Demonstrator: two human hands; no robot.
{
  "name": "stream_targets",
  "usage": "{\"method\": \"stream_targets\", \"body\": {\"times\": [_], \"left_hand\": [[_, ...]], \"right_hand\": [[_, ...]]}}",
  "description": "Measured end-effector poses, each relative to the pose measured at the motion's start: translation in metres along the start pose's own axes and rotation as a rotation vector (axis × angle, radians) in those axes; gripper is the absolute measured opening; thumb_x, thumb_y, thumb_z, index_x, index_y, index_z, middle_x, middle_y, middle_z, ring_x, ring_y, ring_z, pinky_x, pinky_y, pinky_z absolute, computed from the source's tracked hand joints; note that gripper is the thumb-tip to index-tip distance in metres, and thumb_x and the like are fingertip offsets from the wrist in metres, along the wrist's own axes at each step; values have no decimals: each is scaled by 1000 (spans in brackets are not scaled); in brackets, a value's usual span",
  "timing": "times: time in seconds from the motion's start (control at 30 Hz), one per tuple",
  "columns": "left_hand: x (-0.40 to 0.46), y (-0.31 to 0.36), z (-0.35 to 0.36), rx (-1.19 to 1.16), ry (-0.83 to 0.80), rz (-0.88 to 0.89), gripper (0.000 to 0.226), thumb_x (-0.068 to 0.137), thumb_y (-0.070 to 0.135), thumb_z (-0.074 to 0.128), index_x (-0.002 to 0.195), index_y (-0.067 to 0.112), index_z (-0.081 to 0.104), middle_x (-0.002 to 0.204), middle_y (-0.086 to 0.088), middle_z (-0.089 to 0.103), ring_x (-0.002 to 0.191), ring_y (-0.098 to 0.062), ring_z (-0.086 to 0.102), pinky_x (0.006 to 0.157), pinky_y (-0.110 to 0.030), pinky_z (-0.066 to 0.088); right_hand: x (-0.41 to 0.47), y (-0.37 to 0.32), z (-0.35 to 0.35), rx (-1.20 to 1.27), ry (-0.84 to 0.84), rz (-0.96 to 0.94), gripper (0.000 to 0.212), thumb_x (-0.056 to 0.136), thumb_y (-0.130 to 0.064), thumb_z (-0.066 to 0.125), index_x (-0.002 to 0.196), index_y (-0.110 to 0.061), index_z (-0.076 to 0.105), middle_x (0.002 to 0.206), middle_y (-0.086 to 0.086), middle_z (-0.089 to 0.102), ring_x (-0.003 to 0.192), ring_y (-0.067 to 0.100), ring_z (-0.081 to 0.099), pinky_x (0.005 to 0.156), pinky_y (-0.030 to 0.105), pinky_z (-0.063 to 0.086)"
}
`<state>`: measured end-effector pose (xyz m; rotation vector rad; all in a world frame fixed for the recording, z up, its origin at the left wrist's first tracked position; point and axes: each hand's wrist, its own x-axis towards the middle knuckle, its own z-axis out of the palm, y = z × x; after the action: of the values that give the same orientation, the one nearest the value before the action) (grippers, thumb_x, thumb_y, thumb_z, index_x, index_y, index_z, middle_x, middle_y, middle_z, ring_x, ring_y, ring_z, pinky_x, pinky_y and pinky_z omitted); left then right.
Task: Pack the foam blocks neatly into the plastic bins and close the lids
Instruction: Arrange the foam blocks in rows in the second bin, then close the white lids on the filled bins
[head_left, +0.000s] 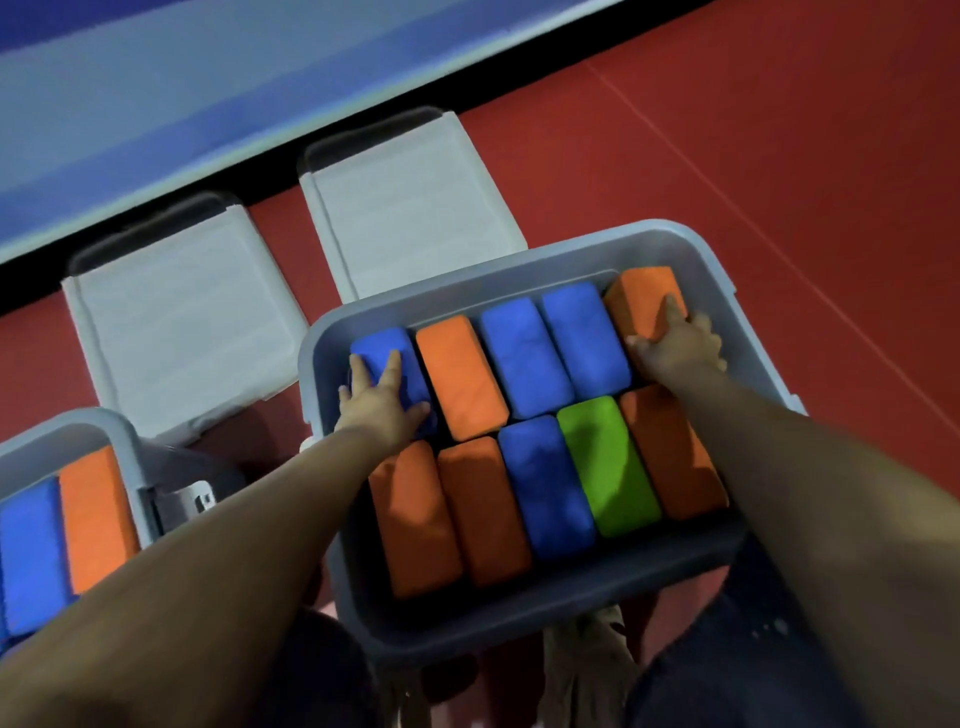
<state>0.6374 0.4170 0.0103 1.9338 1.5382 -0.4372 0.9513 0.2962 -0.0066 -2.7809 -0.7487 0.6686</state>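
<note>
I see a smooth red floor (753, 156) with a thin line across it, and a long blue and grey padded mat (208, 78) at the far side.

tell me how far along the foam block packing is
Done: the grey plastic bin holds two full rows of foam blocks. In hand: the left hand presses the far-left blue foam block, and the right hand the far-right orange foam block. Left: both white lids lie on the red floor, unfitted; a second bin is open too.
</note>
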Motion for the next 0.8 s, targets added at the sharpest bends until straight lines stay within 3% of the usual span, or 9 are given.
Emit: {"method": "stream_targets", "body": {"times": [0.1, 0.23, 0.3, 0.5, 0.67, 0.73, 0.8], "left_hand": [[10, 1, 0, -216, 26, -135, 88, 90, 46, 58, 151, 36, -4, 159, -11, -17, 145, -35, 15, 114, -42, 24], [27, -1, 0, -359, 35, -211, 99, 87, 50, 60, 149, 36, -15, 153, -18, 27, 128, -40, 43, 96, -42, 44], [29, -3, 0, -292, 26, -211, 101, 86, 50, 61, 148, 36, -17, 146, -20, 35, 121, -40, 49, 91, -44, 47], [4, -1, 6, -23, -25, -193, 94, 91, 49, 54, 150, 29, -16, 140, -24, 37, 113, -36, 53, 78, -39, 44], [-14, 2, -12, 224, -227, -128, 89, 96, 38, 50, 149, 25, -20, 144, -22, 36, 122, -32, 49, 100, -36, 40], [-29, 5, -32, 257, -289, -30, 78, 97, 41, 46, 152, 21, -5, 151, -17, 33, 134, -29, 40, 108, -31, 32], [-38, 11, -62, 201, -217, 28, 64, 98, 43, 44, 151, 17, 21, 151, -12, 36, 136, -25, 38, 108, -27, 29]], "right_hand": [[-3, -5, 8, 1, 6, -143, 66, 88, -36, 60, 146, -29, 30, 151, 12, 21, 133, 40, 26, 105, 57, 33], [-12, -10, 23, -29, 30, -210, 53, 93, -31, 53, 143, -35, 36, 153, 11, 16, 135, 37, 21, 103, 59, 31], [-10, -9, 24, -47, 1, -205, 52, 95, -33, 50, 144, -37, 34, 155, 11, 12, 138, 36, 17, 106, 58, 29], [-23, -26, 20, -119, -107, -114, 50, 100, -36, 35, 147, -43, 19, 159, 5, -8, 146, 27, -5, 109, 66, 11], [-37, -73, 4, -111, -251, -147, 55, 98, -45, 35, 149, -33, 20, 160, 5, -9, 146, 32, -3, 112, 61, 8], [-54, -108, 5, 7, -294, -248, 58, 97, -46, 39, 150, -31, 20, 160, 7, -4, 146, 33, 5, 115, 53, 17], [-76, -141, 8, 132, -303, -372, 59, 96, -44, 44, 149, -29, 24, 159, 11, 3, 145, 35, 11, 115, 48, 23]]}}
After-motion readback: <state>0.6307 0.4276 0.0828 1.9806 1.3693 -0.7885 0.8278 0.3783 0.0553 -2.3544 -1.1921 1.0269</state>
